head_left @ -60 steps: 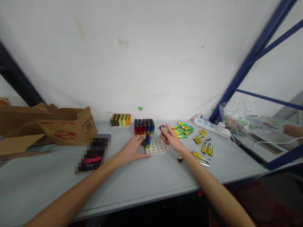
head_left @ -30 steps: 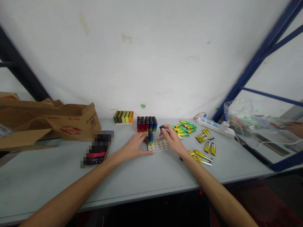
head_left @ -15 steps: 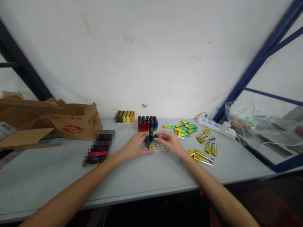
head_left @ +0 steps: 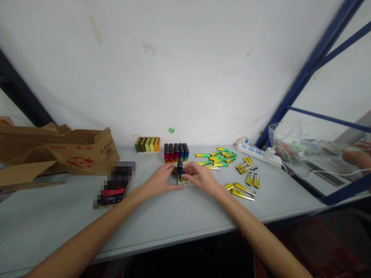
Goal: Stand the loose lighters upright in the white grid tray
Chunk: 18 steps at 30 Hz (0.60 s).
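My left hand [head_left: 162, 179] curls round the left side of a small pale tray [head_left: 188, 183] with holes, its thumb along the near edge. A short row of dark-topped lighters [head_left: 180, 163] stands upright in the tray beside my left fingers. My right hand [head_left: 203, 177] pinches one lighter [head_left: 181, 174] at the near end of that row; its lower part is partly hidden by my fingers. Behind the tray, a block of red and blue lighters [head_left: 176, 153] with black tops stands upright.
Loose green-yellow lighters [head_left: 218, 158] and yellow-silver lighters [head_left: 243, 191] lie to the right. A filled tray of green-to-orange lighters [head_left: 147, 144] is at the back. A phone [head_left: 114, 189] and a cardboard box [head_left: 84, 154] are left, a power strip [head_left: 259, 153] right. Another person's hand [head_left: 356, 157] shows far right.
The lighter in my right hand has gone from leaning to more upright, at the near end of the row. My left hand keeps its hold; the whole view has shifted slightly.
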Each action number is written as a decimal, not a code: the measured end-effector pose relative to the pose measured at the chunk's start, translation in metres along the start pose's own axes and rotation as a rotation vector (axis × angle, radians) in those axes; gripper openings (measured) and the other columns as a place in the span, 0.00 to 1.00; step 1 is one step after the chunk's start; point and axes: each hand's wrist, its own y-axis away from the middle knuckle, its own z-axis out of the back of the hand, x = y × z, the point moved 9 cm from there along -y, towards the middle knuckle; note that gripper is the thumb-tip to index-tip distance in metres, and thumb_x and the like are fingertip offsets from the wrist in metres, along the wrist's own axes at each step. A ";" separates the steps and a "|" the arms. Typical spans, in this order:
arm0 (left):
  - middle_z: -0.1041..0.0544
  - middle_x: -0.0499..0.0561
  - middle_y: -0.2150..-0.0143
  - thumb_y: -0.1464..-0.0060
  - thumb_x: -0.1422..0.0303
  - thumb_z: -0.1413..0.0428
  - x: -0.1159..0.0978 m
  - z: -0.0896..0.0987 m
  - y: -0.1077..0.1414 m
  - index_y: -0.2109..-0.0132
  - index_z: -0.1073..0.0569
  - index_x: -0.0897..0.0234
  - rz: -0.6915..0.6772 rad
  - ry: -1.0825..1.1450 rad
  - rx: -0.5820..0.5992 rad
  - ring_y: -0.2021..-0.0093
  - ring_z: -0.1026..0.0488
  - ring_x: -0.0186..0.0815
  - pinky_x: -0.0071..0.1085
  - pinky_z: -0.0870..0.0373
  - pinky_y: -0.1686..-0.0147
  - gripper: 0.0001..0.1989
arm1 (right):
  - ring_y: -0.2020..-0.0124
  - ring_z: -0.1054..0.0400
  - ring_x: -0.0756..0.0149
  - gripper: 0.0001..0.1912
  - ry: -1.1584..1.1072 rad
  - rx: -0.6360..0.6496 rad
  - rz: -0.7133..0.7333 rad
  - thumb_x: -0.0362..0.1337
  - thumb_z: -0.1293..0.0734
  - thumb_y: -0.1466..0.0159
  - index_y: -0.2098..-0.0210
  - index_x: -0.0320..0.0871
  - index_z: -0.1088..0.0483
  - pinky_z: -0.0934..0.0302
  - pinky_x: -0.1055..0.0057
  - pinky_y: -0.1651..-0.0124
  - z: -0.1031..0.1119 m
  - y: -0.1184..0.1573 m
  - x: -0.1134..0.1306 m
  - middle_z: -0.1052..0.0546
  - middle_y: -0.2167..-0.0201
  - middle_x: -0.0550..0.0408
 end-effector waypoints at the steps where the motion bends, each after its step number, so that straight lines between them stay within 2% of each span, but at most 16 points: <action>1: 0.23 0.60 0.48 0.53 0.45 0.32 0.001 0.000 0.000 0.50 0.25 0.64 0.002 -0.007 -0.001 0.47 0.27 0.54 0.49 0.29 0.45 0.32 | 0.65 0.22 0.64 0.12 0.012 0.006 -0.007 0.41 0.28 0.33 0.52 0.44 0.27 0.28 0.69 0.61 -0.001 0.001 0.000 0.18 0.64 0.53; 5: 0.23 0.60 0.49 0.53 0.45 0.33 0.001 0.000 0.000 0.51 0.25 0.64 -0.006 -0.016 0.002 0.47 0.27 0.54 0.49 0.29 0.44 0.31 | 0.64 0.23 0.64 0.12 0.188 0.044 0.048 0.40 0.29 0.32 0.51 0.43 0.27 0.29 0.68 0.58 0.001 0.002 0.012 0.19 0.61 0.50; 8: 0.23 0.59 0.48 0.52 0.45 0.33 0.001 0.001 0.000 0.49 0.25 0.64 -0.001 -0.006 0.000 0.46 0.27 0.53 0.49 0.29 0.43 0.32 | 0.64 0.25 0.64 0.13 0.258 0.015 0.058 0.44 0.30 0.31 0.52 0.43 0.26 0.31 0.69 0.58 0.018 0.004 0.016 0.20 0.59 0.49; 11: 0.23 0.61 0.46 0.52 0.44 0.34 0.002 0.001 0.000 0.47 0.26 0.66 0.020 -0.012 0.021 0.45 0.27 0.53 0.50 0.30 0.41 0.34 | 0.64 0.25 0.63 0.10 0.307 -0.039 0.012 0.43 0.33 0.29 0.56 0.43 0.25 0.32 0.69 0.59 0.052 0.016 0.011 0.19 0.64 0.52; 13: 0.24 0.61 0.44 0.51 0.43 0.35 0.003 0.001 0.000 0.46 0.27 0.66 0.030 -0.013 0.028 0.43 0.28 0.53 0.50 0.31 0.40 0.36 | 0.63 0.24 0.62 0.08 0.376 -0.059 -0.023 0.40 0.34 0.28 0.59 0.43 0.25 0.32 0.67 0.57 0.078 0.034 0.006 0.19 0.64 0.51; 16: 0.24 0.61 0.44 0.52 0.42 0.35 0.004 0.001 0.000 0.45 0.27 0.65 0.040 -0.010 0.022 0.42 0.28 0.54 0.51 0.31 0.39 0.37 | 0.57 0.24 0.58 0.10 0.478 -0.123 -0.080 0.41 0.36 0.27 0.59 0.44 0.25 0.31 0.62 0.51 0.121 0.075 0.001 0.20 0.60 0.49; 18: 0.23 0.62 0.44 0.53 0.41 0.36 0.006 0.001 0.000 0.46 0.26 0.65 0.045 -0.014 0.020 0.42 0.28 0.55 0.51 0.30 0.39 0.37 | 0.49 0.27 0.54 0.11 0.560 -0.149 -0.119 0.44 0.37 0.27 0.54 0.45 0.26 0.33 0.56 0.43 0.140 0.107 -0.001 0.21 0.53 0.45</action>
